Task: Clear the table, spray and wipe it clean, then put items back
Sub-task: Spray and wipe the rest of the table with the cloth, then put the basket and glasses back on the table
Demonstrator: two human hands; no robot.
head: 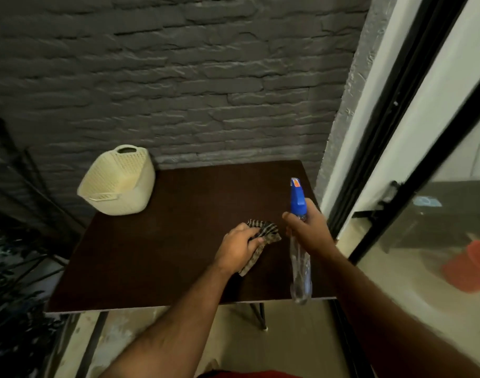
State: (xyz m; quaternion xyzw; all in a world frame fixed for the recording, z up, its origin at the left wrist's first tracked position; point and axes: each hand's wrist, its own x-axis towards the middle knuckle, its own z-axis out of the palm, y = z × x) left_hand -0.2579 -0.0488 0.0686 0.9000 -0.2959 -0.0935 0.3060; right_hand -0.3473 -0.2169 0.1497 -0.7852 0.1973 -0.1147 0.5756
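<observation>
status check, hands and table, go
Left hand grips checked cloth on dark brown table. Right hand holds blue-topped clear spray bottle. Cream woven plastic basket overhangs far-left corner.

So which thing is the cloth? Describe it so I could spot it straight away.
Find the dark brown table against the grey brick wall. Near its front right, the left hand grips the cloth, beside the spray bottle held by the right hand. It is the only soft, crumpled thing there, striped dark and light, unlike the cream basket at the far left corner.
</observation>
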